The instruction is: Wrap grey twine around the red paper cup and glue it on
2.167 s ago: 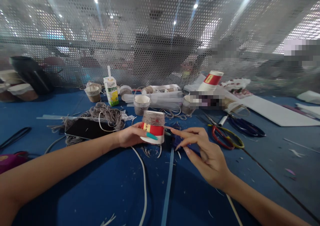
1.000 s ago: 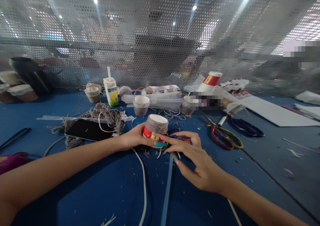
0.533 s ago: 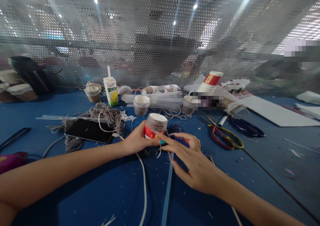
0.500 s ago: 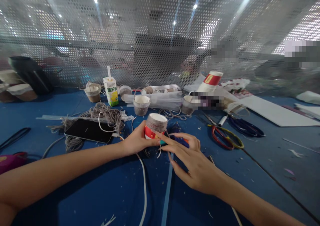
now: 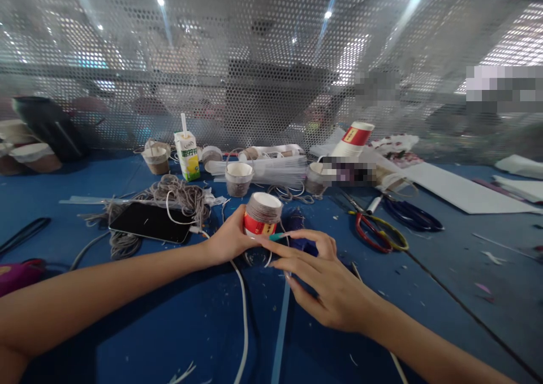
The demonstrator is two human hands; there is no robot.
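Two hands [image 5: 231, 240] [image 5: 326, 282], one held cup [image 5: 262, 213], one phone [image 5: 148, 221], one carton [image 5: 187, 156].

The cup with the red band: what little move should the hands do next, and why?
Perhaps the left hand should turn the cup slightly, with the right hand staying near its lower side. Gray cord circles only its upper part, while the red band below shows uncovered. I can't tell whether the right hand holds a loose end.
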